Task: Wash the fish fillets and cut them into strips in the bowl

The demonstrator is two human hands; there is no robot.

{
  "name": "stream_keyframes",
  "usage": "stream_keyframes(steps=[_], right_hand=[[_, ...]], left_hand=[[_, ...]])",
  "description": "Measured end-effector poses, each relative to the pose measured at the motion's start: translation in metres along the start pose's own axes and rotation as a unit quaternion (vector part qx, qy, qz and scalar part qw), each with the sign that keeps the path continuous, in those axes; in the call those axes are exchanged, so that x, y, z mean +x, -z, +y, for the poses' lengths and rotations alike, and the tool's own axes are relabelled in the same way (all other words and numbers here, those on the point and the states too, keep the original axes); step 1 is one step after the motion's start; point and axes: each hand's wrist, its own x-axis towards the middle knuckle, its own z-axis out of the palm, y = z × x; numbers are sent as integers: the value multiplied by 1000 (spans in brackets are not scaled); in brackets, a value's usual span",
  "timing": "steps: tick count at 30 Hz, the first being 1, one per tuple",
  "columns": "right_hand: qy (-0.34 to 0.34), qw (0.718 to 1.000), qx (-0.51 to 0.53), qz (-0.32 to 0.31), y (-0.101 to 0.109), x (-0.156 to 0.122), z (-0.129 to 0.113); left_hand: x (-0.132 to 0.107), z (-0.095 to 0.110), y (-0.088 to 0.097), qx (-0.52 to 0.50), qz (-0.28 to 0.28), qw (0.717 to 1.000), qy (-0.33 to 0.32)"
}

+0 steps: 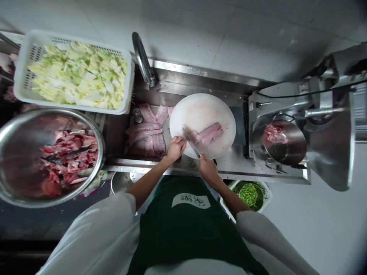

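Right hand [208, 169] wrapped tight around the handle of a knife [191, 143], blade angled up and to the left onto the round white cutting board [202, 126], tip just beside the left end of a pale pink strip of meat [207, 134] lying across the board's lower middle. Left hand [176, 148] curled loosely at the board's lower left edge, fingers bent down near the blade; whether it pinches the meat or only rests on the board cannot be told. The board sits on a stainless steel counter, partly over a sink recess. Left of the board, in the recess, more meat strips [149, 131] lie piled side by side. Behind the board, a curved metal faucet [142, 59] rises from the back ledge. Further left of the board, a large steel bowl [17, 152] holds red meat chunks; above that, a white plastic basket [123, 91] full of chopped cabbage. Right of the board, a smaller steel pot [286, 147] with a few meat pieces stands under a metal machine [329, 130]. Below the board's right side, a bowl of chopped greens [249, 194] sits low near the floor. Wall behind is pale grey tile. The person wears a dark green apron [183, 229] over white sleeves.
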Motion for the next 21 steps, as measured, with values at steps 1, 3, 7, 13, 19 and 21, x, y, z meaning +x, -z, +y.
stream_keyframes(steps=[1, 3, 7, 13, 19, 21], right_hand=[[2, 1000, 4, 2, 3, 8, -6], [18, 999, 19, 22, 13, 33, -22], [50, 995, 47, 74, 31, 76, -40], [4, 998, 54, -8, -13, 17, 27], [-26, 998, 28, -56, -43, -28, 64], [-13, 999, 27, -39, -36, -19, 57]], left_hand=[[3, 2, -5, 6, -17, 1000, -8], [6, 3, -10, 15, -38, 999, -7], [0, -1, -9, 16, -39, 999, 29], [3, 0, -16, -6, 29, 995, 92], [3, 12, -2, -47, -74, 971, 221], [-5, 13, 8, -85, -81, 962, 248]])
